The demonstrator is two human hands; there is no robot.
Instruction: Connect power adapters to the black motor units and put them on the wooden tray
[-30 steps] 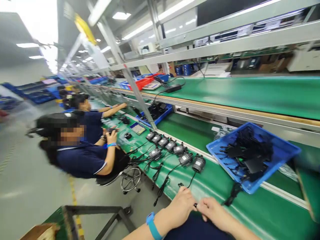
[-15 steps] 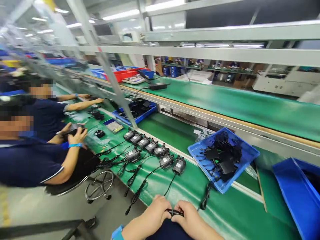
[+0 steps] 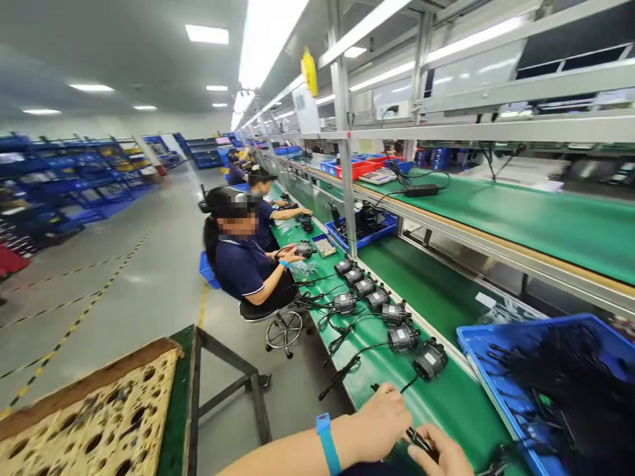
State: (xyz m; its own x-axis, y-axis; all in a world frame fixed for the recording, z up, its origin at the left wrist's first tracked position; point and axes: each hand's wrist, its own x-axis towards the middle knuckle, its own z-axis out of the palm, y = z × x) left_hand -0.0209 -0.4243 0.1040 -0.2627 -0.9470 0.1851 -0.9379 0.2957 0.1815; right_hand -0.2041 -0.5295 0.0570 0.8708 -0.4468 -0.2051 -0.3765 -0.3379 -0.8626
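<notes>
Hands [image 3: 384,423] on black cable [image 3: 421,443], dark motors [image 3: 430,360] ahead, blue bin [image 3: 479,340] at right

A holed board [image 3: 116,420] lies on a green-topped stand [image 3: 179,396] near a stool [image 3: 265,313].

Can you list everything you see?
Bench: 1, green, centre
Motors: 8 nearby, grey, on bench
Cables: several, black, by motors
Near bin: 1, blue, lower right
Far bin: 1, blue, past motors
Shelf: 1, green, right
Shelf bins: several, red/blue, on shelf
Workers: at least 3, navy-clad, left
Stool: 1, black, left
Holey board: 1, yellowish, lower left
Racks: several, blue, far left
Plug: 1, black, lower middle
Wristband: 1, blue, lower middle
Left hand: 1, bare, on plug
Right hand: 1, bare, on plug
</notes>
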